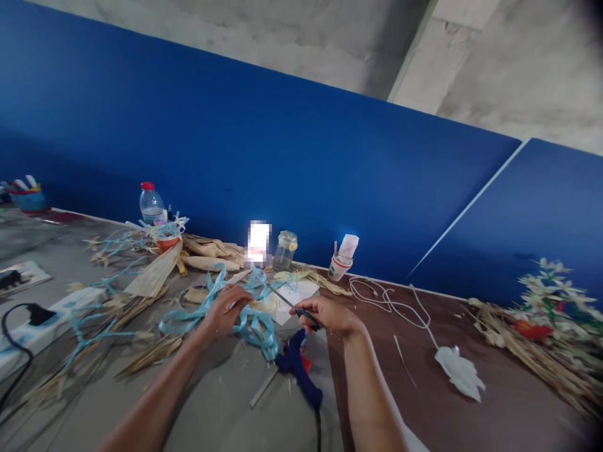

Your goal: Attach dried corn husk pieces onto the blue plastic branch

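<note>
My right hand (327, 314) grips a pair of dark scissors (301, 309), their slim blades pointing up and left over a white sheet (296, 298). Facing it, my left hand (228, 307) has its fingers bent together above a tangle of light blue ribbon (188, 320). What those fingers pinch, if anything, is too small to make out. Pale husk scraps lie between the hands. Just below them a dark blue glue gun (299, 367) rests on the grey table, its cord running toward me and a glue stick (264, 386) out of its back.
Along the blue partition (282, 150) stand a red-capped bottle (151, 204), a glass jar (285, 251) and a paper cup (339, 267). At left are a power strip (51, 326) and blue-wrapped stems (89, 336). Rightward lie a white cable (391, 301) and dried husks (532, 351).
</note>
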### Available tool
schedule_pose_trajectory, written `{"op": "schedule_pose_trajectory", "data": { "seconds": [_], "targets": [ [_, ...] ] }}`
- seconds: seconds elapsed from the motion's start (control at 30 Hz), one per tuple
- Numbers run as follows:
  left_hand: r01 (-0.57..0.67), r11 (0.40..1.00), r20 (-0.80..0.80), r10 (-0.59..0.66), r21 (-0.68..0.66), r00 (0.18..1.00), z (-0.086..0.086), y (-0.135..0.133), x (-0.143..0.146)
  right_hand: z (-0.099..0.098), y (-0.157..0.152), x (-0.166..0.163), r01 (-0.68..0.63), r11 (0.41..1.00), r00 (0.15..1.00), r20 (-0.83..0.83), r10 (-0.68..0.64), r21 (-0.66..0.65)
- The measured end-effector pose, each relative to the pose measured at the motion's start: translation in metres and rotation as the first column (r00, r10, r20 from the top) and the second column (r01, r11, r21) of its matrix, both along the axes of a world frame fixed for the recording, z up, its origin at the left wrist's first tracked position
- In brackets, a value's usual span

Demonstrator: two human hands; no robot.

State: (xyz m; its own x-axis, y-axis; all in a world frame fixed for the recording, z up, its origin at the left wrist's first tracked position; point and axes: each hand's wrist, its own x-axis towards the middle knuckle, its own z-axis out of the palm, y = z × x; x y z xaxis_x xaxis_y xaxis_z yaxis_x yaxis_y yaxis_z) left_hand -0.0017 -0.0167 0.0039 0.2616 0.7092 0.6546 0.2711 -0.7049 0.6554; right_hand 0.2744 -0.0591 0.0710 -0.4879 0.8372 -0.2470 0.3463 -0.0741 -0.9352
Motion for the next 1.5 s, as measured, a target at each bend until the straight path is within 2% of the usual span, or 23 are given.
{"op": "schedule_pose_trajectory", "data": {
  "seconds": [0.13,0.27,0.33,0.47,0.6,0.73,0.97,1.23,1.37,1.5],
  "targets": [
    [-0.093,0.974,0.062,0.107,-0.205,0.992,-0.005,0.001,0.001,-0.005,0.003,-0.017,0.069,0.994,0.99,0.113,-0.078,0.088],
    [-0.058,0.904,0.186,0.149,-0.423,0.971,-0.004,-0.001,0.003,-0.015,0.004,-0.046,0.13,0.947,0.922,0.316,-0.224,0.294],
    [-0.039,0.89,0.245,0.167,-0.455,0.955,0.001,-0.003,0.005,-0.019,0.002,-0.061,0.121,0.905,0.856,0.418,-0.303,0.408],
    [-0.023,0.87,0.308,0.199,-0.492,0.93,0.008,-0.006,0.007,-0.027,-0.007,-0.085,0.023,0.868,0.736,0.579,-0.351,0.497],
    [-0.022,0.881,0.317,0.193,-0.473,0.928,0.008,-0.007,0.008,-0.031,-0.016,-0.099,-0.074,0.86,0.642,0.684,-0.346,0.505],
    [-0.027,0.884,0.31,0.193,-0.467,0.931,0.004,-0.006,0.011,-0.031,-0.021,-0.11,-0.083,0.852,0.593,0.712,-0.375,0.517],
    [0.009,0.878,0.299,0.154,-0.478,0.942,0.001,-0.007,0.013,-0.032,-0.024,-0.119,-0.104,0.85,0.583,0.724,-0.368,0.516],
    [0.007,0.87,0.272,0.146,-0.493,0.951,0.003,-0.01,0.014,-0.022,-0.025,-0.114,-0.139,0.881,0.629,0.727,-0.274,0.453],
    [-0.011,0.875,0.276,0.165,-0.485,0.947,0.005,-0.011,0.015,-0.018,-0.025,-0.115,-0.134,0.876,0.612,0.734,-0.294,0.462],
    [-0.01,0.883,0.288,0.164,-0.47,0.944,0.008,-0.012,0.015,-0.022,-0.024,-0.115,-0.119,0.867,0.601,0.73,-0.325,0.484]
  ]
}}
